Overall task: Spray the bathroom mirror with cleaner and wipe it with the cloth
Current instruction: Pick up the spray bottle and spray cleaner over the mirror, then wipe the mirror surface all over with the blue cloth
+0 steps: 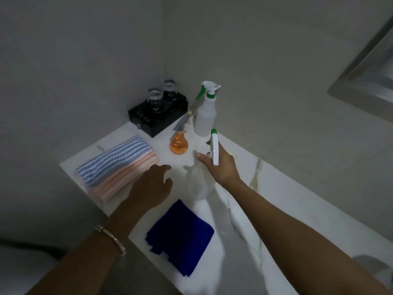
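Her right hand (221, 165) gripped a spray bottle (201, 184) at centre frame, while the open left hand (152, 188) hovered just above the blue cloth (180, 235) lying lower centre on the worktop (265, 201)

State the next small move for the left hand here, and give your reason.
Probably the left hand should drop back onto the blue cloth and pick it up. The right hand already grips a spray bottle, the left is open and holds nothing, and the cloth lies flat on the counter just below it.
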Action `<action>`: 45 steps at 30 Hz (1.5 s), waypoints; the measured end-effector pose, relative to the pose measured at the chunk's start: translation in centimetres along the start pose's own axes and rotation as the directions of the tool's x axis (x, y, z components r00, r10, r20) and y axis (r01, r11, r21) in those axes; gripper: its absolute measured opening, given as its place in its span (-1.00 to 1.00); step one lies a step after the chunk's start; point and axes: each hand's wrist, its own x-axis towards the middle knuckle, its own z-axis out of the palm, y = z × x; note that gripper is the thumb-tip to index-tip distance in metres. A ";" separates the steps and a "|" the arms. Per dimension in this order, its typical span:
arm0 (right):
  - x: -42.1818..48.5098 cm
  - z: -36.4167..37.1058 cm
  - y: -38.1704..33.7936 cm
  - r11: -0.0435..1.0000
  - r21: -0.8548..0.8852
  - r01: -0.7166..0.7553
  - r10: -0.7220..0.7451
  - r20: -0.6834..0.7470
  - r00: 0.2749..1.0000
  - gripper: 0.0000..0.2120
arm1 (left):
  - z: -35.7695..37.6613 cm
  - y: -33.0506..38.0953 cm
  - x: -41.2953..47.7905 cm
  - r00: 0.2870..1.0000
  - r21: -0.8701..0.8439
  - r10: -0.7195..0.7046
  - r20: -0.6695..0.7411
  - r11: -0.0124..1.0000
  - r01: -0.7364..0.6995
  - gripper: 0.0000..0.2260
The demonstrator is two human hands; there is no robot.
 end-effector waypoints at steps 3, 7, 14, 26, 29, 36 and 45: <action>0.4 1.3 0.0 1.000 -0.027 -0.010 0.011 0.014 1.000 -0.35 | 1.2 -1.3 -0.2 0.999 -0.005 -0.011 0.032 1.000 0.012 -0.63; -0.2 1.7 0.7 0.999 -0.010 -0.052 0.052 -0.001 0.999 -0.24 | 2.7 -1.3 -0.6 0.993 -0.021 -0.058 0.102 0.998 0.061 -0.62; -5.3 3.3 8.5 0.893 -0.239 -0.380 0.412 0.098 0.906 -0.31 | 7.0 -1.7 -1.7 0.932 -0.013 -0.062 0.358 0.997 0.071 -0.56; -9.2 7.4 14.0 0.839 -0.304 -0.452 0.528 0.250 0.812 -0.81 | 12.6 -4.5 -3.6 0.914 0.165 -0.117 0.388 0.985 0.056 -0.39; -9.5 6.6 12.8 0.880 -0.237 -0.412 0.470 0.303 0.829 -0.90 | 12.4 -4.3 -3.2 0.897 0.195 -0.151 0.416 0.978 0.074 -0.36; -10.3 0.4 5.3 0.953 -0.268 -0.138 0.228 0.339 0.913 -0.87 | 9.5 0.4 -1.9 0.886 0.093 0.011 0.463 0.994 -0.062 -0.22; -13.1 -16.3 -0.5 0.864 -0.498 -0.081 0.193 0.177 0.965 -0.78 | 2.7 20.2 -2.2 0.694 -0.359 0.563 0.448 0.825 -0.437 -0.57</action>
